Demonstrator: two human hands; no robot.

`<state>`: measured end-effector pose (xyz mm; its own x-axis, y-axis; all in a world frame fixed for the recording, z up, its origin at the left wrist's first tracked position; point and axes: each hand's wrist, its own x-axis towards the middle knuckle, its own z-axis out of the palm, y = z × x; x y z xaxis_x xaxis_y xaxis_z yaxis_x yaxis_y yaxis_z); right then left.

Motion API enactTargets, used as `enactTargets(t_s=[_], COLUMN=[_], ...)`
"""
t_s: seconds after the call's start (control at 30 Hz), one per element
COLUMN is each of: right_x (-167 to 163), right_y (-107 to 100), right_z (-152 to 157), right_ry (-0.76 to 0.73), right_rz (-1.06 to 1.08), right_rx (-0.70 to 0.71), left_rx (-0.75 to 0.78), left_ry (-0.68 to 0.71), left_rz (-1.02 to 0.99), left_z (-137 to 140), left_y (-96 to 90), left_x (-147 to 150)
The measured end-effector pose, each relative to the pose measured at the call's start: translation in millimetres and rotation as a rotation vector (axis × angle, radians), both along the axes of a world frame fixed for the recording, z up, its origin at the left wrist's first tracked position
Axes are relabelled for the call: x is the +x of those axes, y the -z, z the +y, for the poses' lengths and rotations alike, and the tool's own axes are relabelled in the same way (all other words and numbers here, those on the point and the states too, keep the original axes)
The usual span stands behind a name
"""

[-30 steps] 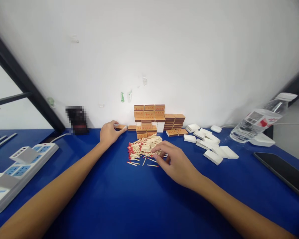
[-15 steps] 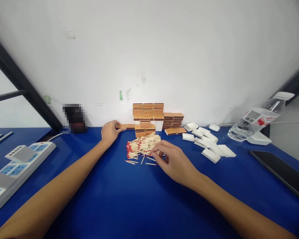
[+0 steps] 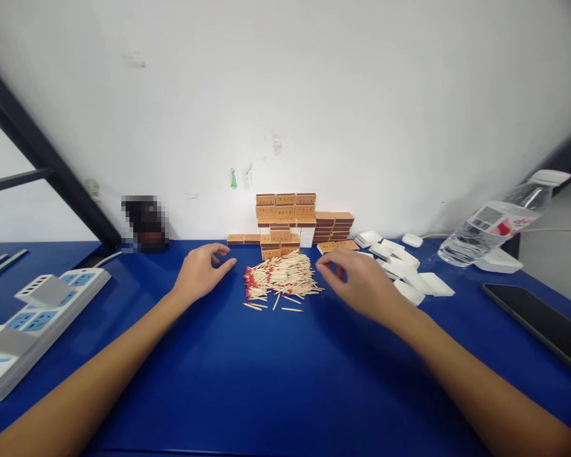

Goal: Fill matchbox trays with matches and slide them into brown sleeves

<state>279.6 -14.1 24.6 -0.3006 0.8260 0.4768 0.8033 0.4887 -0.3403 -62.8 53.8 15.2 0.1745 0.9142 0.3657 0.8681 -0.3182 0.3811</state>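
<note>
My left hand (image 3: pixel 202 273) hovers left of a heap of matches (image 3: pixel 280 275). Its fingers and thumb are apart with nothing between them. Behind it, a low row of matchboxes (image 3: pixel 243 239) lies along the wall. My right hand (image 3: pixel 361 282) is just right of the heap, its fingers curled and the thumb tip close to the index tip; I see nothing in them. Two flat matchboxes (image 3: pixel 337 245) lie just beyond its fingertips. Orange-and-brown matchboxes (image 3: pixel 285 209) form a stepped stack behind the matches, with another stack (image 3: pixel 334 227) to its right.
White matchbox trays (image 3: pixel 404 266) lie scattered beyond my right hand, partly hidden by it. Farther right are a tilted plastic bottle (image 3: pixel 495 222) and a phone (image 3: pixel 537 324). A power strip (image 3: pixel 47 317) runs along the left. The white wall (image 3: pixel 285 95) rises behind the blue table (image 3: pixel 247 381).
My left hand has come off the low row of matchboxes, back toward me, and its fingers have parted. My right hand has moved right and away from the match heap.
</note>
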Motion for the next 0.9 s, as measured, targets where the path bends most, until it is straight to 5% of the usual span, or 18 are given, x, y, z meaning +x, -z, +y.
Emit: enactTargets(t_s=[0.17,0.53,0.73,0.9], right_x=[42,87,99,67], right_y=[1,16,15,-9], right_z=[24,47,52,26], right_ry=[0.252,0.435,0.358,0.096], right_rz=[-0.242,-0.486,-0.475,-0.303], right_rx=[0.044,-0.017,-0.175,-0.086], left_rx=[0.000,0.168,0.253,0.280], left_ry=[0.145,0.424,0.532,0.570], left_rz=[-0.046,-0.014,-0.014,-0.023], left_z=[-32,-51,-59,-64], left_y=[0.5,8.8,5.2,3.5], left_x=[5,20,25,28])
